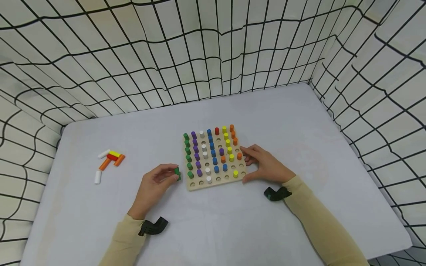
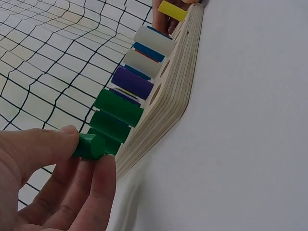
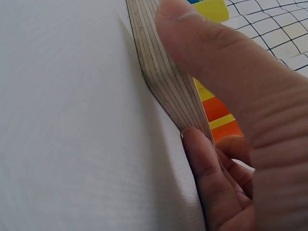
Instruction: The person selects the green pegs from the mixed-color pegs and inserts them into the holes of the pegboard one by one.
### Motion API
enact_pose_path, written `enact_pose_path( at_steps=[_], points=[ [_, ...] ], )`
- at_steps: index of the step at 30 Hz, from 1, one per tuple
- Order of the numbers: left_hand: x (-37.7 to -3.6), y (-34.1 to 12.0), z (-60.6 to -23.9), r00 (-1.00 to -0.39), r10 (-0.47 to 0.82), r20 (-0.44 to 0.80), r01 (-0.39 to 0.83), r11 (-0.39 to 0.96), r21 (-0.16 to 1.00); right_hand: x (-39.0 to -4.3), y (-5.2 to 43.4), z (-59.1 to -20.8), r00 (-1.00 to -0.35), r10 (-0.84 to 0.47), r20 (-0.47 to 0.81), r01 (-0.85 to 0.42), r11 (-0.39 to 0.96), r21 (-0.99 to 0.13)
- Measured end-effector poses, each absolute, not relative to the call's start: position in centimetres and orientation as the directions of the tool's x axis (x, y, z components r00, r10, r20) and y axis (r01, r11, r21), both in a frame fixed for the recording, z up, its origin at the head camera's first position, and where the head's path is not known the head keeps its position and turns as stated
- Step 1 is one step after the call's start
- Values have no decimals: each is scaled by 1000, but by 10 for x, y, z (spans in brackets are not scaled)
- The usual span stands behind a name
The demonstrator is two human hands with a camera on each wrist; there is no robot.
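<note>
The left hand (image 1: 154, 183) is pinching a short green peg (image 1: 177, 172) between thumb and fingertips, fingers curled around it, and is holding it just beside the near left corner of the wooden pegboard (image 1: 196, 186). From the left wrist view the green peg (image 2: 90, 146) is lying roughly level, its end facing the board's layered edge (image 2: 168, 103), close to the line of green pegs already standing along that side; that placement is fitting the colour order, since each column on the board is carrying mostly one colour.

The right hand (image 1: 264, 165) is resting against the right side of the pegboard, thumb at the near right corner and fingers curled by the far part of that edge, apparently steadying the board so it is not sliding on the smooth table (image 1: 299, 122). The right wrist view is showing the thumb (image 3: 226, 72) lying over the plywood edge (image 3: 168, 82) with a finger tucked against it below, so the grip looks like a light clamp.

Several holes in the front rows are standing open. Away to the left, a small cluster of loose pegs (image 1: 111, 158) is lying on the table, within reach of the left hand
</note>
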State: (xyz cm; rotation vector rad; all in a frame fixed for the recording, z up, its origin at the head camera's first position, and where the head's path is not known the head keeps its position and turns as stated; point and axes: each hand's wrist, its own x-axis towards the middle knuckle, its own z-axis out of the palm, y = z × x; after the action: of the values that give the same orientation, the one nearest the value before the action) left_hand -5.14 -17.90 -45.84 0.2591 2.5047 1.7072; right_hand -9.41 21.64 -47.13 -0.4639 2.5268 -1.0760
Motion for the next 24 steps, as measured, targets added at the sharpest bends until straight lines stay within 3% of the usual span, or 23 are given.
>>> enact_pose_path(
  at_steps=[14,24],
  points=[
    [-43,-162,-464,-968,250,-14,67,310,948,-92,216,-470,-884,-424,-194,-153,657,-739],
    [-38,-157,-468,-947,316,57,141,248,958,-92,216,-469,-885,-431,-173,-183,666,-723]
  ],
)
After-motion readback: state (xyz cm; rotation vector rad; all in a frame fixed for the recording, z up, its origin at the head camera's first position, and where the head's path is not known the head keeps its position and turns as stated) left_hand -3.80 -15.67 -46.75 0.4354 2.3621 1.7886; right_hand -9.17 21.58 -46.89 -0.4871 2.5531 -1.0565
